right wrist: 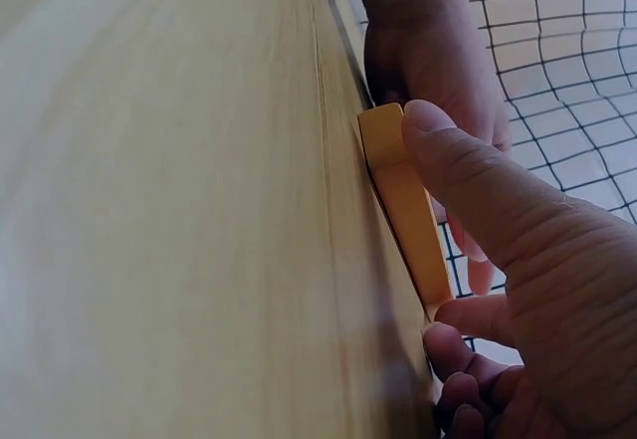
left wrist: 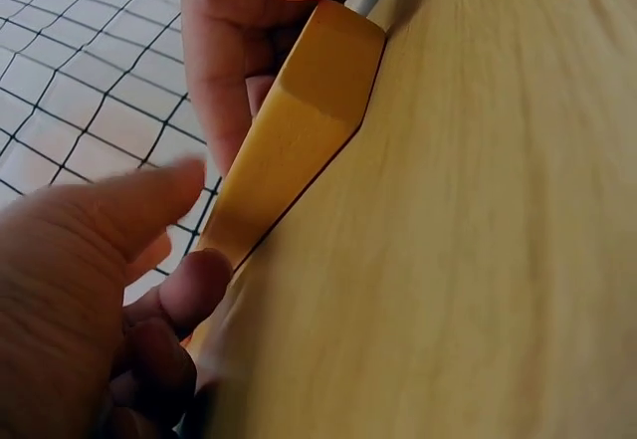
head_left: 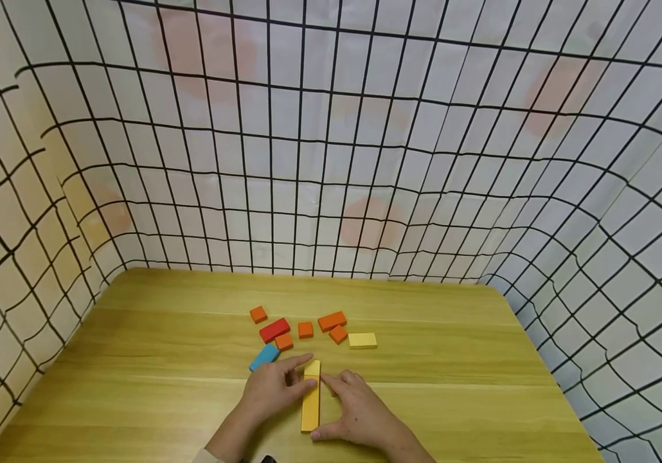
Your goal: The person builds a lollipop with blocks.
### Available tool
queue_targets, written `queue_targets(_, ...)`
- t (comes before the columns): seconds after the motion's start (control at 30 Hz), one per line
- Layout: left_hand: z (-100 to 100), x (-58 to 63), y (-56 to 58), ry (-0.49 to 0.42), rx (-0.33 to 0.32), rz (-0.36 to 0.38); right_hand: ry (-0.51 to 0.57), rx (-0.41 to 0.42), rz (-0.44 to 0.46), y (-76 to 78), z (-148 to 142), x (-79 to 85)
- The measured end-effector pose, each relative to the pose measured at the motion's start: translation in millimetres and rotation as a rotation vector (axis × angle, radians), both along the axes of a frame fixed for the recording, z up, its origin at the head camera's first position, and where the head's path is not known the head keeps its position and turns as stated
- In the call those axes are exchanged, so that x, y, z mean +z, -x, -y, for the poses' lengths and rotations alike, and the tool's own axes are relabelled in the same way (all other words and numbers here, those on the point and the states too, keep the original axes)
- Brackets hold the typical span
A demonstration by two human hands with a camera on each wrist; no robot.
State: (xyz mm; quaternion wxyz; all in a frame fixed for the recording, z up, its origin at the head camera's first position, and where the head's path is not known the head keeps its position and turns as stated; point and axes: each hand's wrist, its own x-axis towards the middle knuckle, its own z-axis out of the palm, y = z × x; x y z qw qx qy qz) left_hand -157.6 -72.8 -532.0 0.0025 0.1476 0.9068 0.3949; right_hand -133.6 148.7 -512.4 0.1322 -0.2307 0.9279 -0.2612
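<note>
A long yellow block (head_left: 310, 408) lies on the table, pointing away from me, with a shorter, paler yellow block (head_left: 312, 368) in line at its far end. My right hand (head_left: 360, 408) holds the long block, thumb at its near end and index finger along the right side near the far end. On the other side, my left hand (head_left: 273, 389) has its index finger by the short block. Its thumb extends over the joint; the left wrist view shows this thumb blurred and lifted off the long block (left wrist: 289, 140).
Behind the hands lie a blue block (head_left: 264, 357), a red block (head_left: 275, 330), a long orange block (head_left: 332, 321), several small orange blocks (head_left: 305, 330) and a pale yellow block (head_left: 362, 341). Black netting (head_left: 319, 186) before pale cloth borders the wooden table (head_left: 470, 386).
</note>
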Motion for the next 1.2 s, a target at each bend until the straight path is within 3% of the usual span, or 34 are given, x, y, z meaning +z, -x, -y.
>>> queue_targets(0.13, 1.0, 2.0, -0.8, 0.027, -0.063, 0.015, 0.021, -0.013, 0.021, 0.4, -0.6, 0.9)
queue_targets(0.5, 1.4, 4.3, -1.9, 0.071, -0.072, 0.025, 0.059, -0.039, 0.045, 2.3, -3.6, -1.0)
queue_targets(0.83, 3.1, 5.7, -3.0, 0.057, -0.086, 0.019, 0.265, -0.129, 0.068, 14.5, -16.6, -0.5)
queue_targets(0.93, 3.1, 6.4, -3.3, 0.055, -0.082, 0.024, 0.258, -0.189, 0.026, 22.5, -25.8, 1.0)
queue_targets(1.2, 3.1, 3.8, -2.9, 0.07, -0.081, 0.018, 0.264, -0.47, -0.071, 51.5, -53.2, -0.1)
